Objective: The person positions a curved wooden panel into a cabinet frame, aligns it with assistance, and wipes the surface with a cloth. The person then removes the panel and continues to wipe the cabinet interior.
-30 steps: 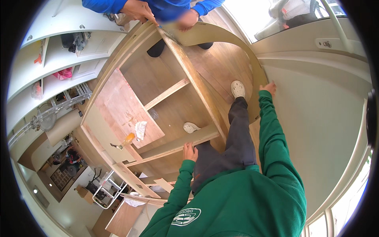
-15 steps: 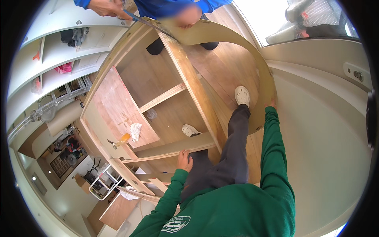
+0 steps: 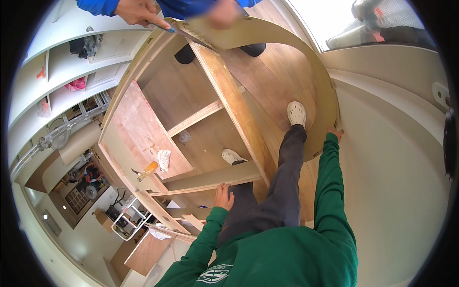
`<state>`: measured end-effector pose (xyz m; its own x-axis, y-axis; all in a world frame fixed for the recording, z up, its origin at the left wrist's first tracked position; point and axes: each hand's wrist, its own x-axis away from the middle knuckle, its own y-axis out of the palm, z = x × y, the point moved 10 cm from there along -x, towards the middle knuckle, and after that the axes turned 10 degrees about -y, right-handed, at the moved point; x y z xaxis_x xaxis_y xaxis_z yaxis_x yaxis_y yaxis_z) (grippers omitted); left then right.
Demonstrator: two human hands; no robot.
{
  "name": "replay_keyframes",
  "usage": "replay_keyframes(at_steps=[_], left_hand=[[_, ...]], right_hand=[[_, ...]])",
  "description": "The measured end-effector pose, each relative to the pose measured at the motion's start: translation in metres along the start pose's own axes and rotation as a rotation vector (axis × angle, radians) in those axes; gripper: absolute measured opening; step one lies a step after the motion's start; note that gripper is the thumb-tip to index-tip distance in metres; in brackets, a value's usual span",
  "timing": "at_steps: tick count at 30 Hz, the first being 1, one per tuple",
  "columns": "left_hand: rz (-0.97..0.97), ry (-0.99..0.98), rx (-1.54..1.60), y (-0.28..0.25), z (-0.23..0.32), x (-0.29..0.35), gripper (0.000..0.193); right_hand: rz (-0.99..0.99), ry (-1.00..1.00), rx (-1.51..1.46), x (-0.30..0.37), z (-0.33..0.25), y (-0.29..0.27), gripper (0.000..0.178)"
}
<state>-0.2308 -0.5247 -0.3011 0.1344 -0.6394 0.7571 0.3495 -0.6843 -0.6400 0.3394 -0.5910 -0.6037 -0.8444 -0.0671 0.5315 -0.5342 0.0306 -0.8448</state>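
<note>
The strip point(image 3: 313, 71) lies just beside the fingers of your right hand point(image 3: 335, 134), on their left, and your hand is at its outer edge. Its long axis runs ahead of those fingers, then bows left in a wide curve toward the far end of the beam point(image 3: 234, 105); its near end curls back behind them, to the left. Your right hand is clearly the nearer one. How far its fingers are parted, and whether they grip the edge, you cannot tell from here.

Your left hand point(image 3: 224, 197) has its fingers loosely curled and a little spread, tips at the rail point(image 3: 205, 187), apparently gripping nothing. The strip is well to the right of them, beyond your legs.

Far ahead of your left fingers, a co-worker's hand point(image 3: 136, 10) holds a blade point(image 3: 198, 39) by the beam's far end. The wood floor point(image 3: 277, 79) shows between beam and strip. Right of your right fingers is a pale wall panel point(image 3: 382, 158); left of your left fingers, a hammer point(image 3: 148, 170) and a white cloth point(image 3: 163, 160).
</note>
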Motion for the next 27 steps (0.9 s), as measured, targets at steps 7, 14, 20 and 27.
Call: replay_keyframes(at_steps=[7,14,20,27], left_hand=[[0.009,0.004,0.004,0.007,-0.001,-0.006,0.038],[-0.020,-0.003,-0.011,0.019,-0.005,0.000,0.038],[0.005,0.030,0.012,0.014,-0.001,-0.002,0.038],[0.002,-0.008,0.069,0.013,0.001,0.002,0.039]], right_hand=[[-0.053,-0.055,0.125,-0.025,-0.009,0.024,0.083],[-0.362,-0.295,0.561,0.002,-0.054,0.011,0.038],[-0.302,-0.457,0.568,0.029,-0.020,-0.030,0.028],[-0.141,-0.701,0.531,0.103,0.018,-0.092,0.022]])
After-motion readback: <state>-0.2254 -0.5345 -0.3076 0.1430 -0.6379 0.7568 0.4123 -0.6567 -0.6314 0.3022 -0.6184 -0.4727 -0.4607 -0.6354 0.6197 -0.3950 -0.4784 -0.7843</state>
